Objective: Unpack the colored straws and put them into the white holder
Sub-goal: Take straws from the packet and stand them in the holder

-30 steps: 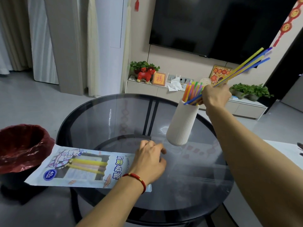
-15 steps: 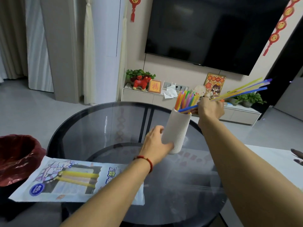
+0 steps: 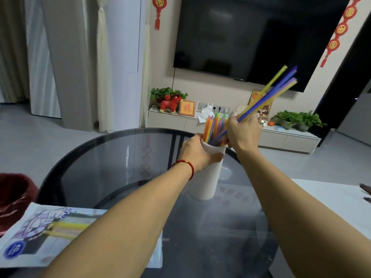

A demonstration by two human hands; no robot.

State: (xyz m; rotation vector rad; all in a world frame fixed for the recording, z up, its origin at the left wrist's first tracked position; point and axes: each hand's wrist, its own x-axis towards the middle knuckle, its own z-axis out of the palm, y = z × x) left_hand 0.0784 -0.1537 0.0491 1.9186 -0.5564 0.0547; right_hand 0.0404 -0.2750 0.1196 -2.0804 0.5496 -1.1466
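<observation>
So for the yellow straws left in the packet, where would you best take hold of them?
Probably at the end nearest the packet's open right edge, coming from the right. The yellow straws lie flat and lengthwise inside it, so pinching the ends and sliding them out sideways suits their pose. The left arm hides that edge, so the opening itself cannot be seen.

A large dark television [image 3: 251, 37] is hanging on the pale wall above a low white cabinet [image 3: 220, 125], which is carrying green plants [image 3: 168, 93], a red toy animal [image 3: 170, 103] and small framed pictures [image 3: 187, 107]. Red ornaments [image 3: 159, 11] are dangling beside the screen, pale curtains [image 3: 102, 63] are hanging at the left over a grey floor [image 3: 50, 137], and a round dark glass desk [image 3: 112, 167] is filling the foreground.
</observation>
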